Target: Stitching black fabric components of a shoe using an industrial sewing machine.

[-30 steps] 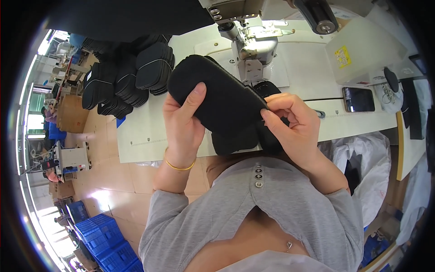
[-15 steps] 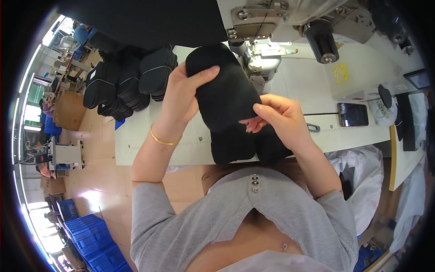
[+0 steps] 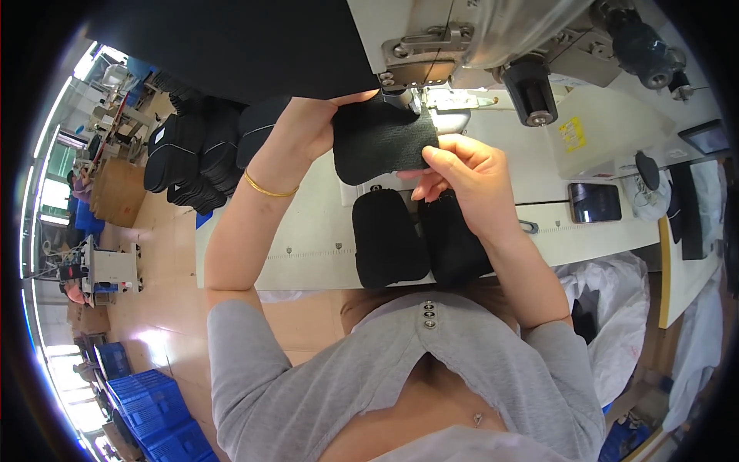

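The black fabric piece (image 3: 385,146) is up at the sewing machine (image 3: 431,65), its far end at the needle area; from where I stand I can't tell whether it sits beneath the foot. The person has both hands on it. The left hand (image 3: 317,129) holds its left side, partly closed, the thumb lying toward the far edge and the other fingers hidden. The right hand (image 3: 473,173) pinches the right edge between thumb and forefinger, the remaining fingers loosely curled just below.

Nearer the body, 2 more black pieces (image 3: 390,239) with rounded corners lie side by side at the front edge of the pale worktable (image 3: 312,266). Off to the left are tied stacks of black pieces (image 3: 173,162) (1 of them has a small white label on it). On the right of the table lies a dark-screened phone (image 3: 595,202), and a white plastic bag (image 3: 620,323) hangs below the edge there. Further out, down on the tiled floor (image 3: 177,308) to the left, I see blue crates (image 3: 150,404).
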Demonstrator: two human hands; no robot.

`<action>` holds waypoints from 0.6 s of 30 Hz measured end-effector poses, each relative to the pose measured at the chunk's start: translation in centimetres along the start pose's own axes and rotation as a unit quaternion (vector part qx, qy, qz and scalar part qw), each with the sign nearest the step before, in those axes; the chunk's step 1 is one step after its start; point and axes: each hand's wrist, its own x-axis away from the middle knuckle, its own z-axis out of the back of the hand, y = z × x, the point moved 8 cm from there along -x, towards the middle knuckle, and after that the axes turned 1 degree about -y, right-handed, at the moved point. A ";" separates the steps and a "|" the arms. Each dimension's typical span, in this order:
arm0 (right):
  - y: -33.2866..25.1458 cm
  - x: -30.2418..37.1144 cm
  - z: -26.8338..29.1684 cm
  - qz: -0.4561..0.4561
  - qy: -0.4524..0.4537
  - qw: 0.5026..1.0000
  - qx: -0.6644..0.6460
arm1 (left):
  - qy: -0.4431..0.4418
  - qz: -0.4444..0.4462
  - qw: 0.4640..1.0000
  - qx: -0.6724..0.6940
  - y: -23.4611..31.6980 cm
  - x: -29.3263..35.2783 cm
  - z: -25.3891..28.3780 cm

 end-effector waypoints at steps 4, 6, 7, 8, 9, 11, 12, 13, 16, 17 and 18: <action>0.1 -0.1 -0.2 0.011 -0.002 1.000 -0.007 | 0.007 -0.018 1.000 -0.010 0.5 0.3 -0.3; 0.1 0.0 -0.4 0.014 -0.002 1.000 -0.004 | 0.009 -0.023 0.999 -0.024 0.5 0.2 -0.1; 0.2 0.0 -0.5 0.021 -0.001 1.000 -0.007 | -0.032 -0.045 0.998 -0.032 0.8 0.3 -0.5; 0.1 0.1 -0.6 0.028 -0.002 1.000 -0.010 | -0.072 -0.068 0.994 -0.040 1.1 0.4 -1.0; 0.2 0.1 -0.7 0.027 -0.005 1.000 -0.008 | -0.070 -0.070 0.994 -0.038 0.8 0.3 -1.0; 0.1 0.1 -0.8 0.034 0.002 0.999 0.000 | -0.004 -0.084 0.995 -0.059 0.3 -0.1 -0.4; 0.2 0.1 -0.9 0.034 0.003 0.999 0.000 | -0.005 -0.083 0.995 -0.059 0.0 0.0 -0.4; 0.2 0.1 -0.9 0.042 0.007 0.999 0.010 | 0.030 -0.188 0.948 -0.257 1.3 1.1 -0.6; 0.0 0.1 -0.7 0.054 0.014 0.998 0.024 | 0.033 -0.441 0.775 -0.451 2.5 6.5 -3.4; -0.1 0.2 -0.9 0.058 0.009 0.998 0.028 | 0.009 -0.586 0.676 -0.447 2.8 10.0 -4.7; -0.1 0.3 -0.9 0.059 0.010 0.998 0.027 | -0.029 -0.604 0.618 -0.502 1.8 11.1 -5.4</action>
